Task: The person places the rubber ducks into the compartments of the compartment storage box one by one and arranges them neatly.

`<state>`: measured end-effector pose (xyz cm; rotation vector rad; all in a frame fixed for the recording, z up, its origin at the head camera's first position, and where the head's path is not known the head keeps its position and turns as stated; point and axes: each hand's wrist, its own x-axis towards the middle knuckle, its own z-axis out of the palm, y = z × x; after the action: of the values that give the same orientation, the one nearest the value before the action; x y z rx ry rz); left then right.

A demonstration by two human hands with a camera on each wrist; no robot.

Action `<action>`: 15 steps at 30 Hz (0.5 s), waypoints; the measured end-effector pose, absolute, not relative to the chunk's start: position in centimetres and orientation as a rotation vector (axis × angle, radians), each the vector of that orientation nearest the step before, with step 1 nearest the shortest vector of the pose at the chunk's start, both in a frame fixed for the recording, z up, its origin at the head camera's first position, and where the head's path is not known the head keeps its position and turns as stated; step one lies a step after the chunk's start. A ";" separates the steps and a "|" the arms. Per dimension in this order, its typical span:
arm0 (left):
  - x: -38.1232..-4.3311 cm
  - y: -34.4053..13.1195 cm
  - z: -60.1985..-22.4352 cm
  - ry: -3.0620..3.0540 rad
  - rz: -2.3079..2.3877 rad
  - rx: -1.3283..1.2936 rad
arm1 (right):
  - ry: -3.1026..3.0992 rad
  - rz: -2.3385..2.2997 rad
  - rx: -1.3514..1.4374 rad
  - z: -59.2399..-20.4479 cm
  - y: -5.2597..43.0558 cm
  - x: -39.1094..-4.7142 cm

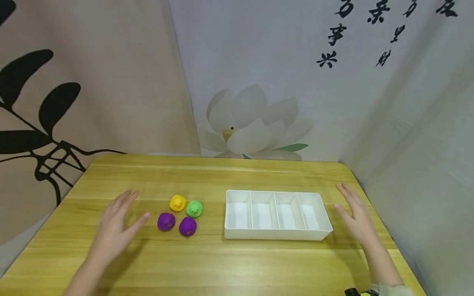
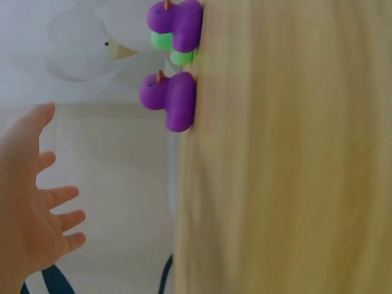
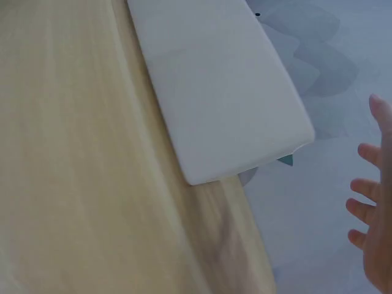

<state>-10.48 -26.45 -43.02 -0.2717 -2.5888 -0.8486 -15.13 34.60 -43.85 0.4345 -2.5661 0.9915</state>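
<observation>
Several small rubber ducks sit in a cluster on the wooden table [image 1: 207, 267]: a yellow duck [image 1: 177, 203], a green duck [image 1: 194, 209] and two purple ducks [image 1: 166, 221] [image 1: 187, 226]. A white tray [image 1: 277, 234] with several narrow compartments, all bare, lies to their right. My left hand [image 1: 118, 224] hovers open just left of the ducks, fingers spread, holding nothing. My right hand [image 1: 353, 213] is open just right of the tray, not touching it. The left wrist view shows the two purple ducks [image 2: 174, 98] [image 2: 177, 24] and my left hand [image 2: 33, 202]; the right wrist view shows the tray [image 3: 214, 86] side and my right hand's fingertips [image 3: 367, 196].
Printed fabric backdrops close in the table at the back, left and right. The table's rounded far right corner [image 1: 344, 166] lies close to the right hand. Bare wood runs along the near side of the table.
</observation>
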 end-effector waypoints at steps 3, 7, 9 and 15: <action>-10.4 -26.0 -43.6 -2.550 -0.921 -0.282 | -2.547 1.092 0.414 -44.7 34.6 -15.0; -10.4 -25.6 -44.4 -2.546 -1.017 -0.262 | -2.516 1.223 0.397 -45.6 34.5 -14.9; -10.3 -25.3 -44.7 -2.551 -1.066 -0.239 | -2.499 1.254 0.402 -46.0 34.4 -14.9; -10.3 -24.6 -45.8 -2.558 -1.188 -0.179 | -2.491 1.390 0.362 -46.8 34.2 -14.9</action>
<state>-10.26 -24.57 -45.78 -0.1788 -2.5584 -1.1877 -14.90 34.19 -46.79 0.3621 -2.4915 1.3897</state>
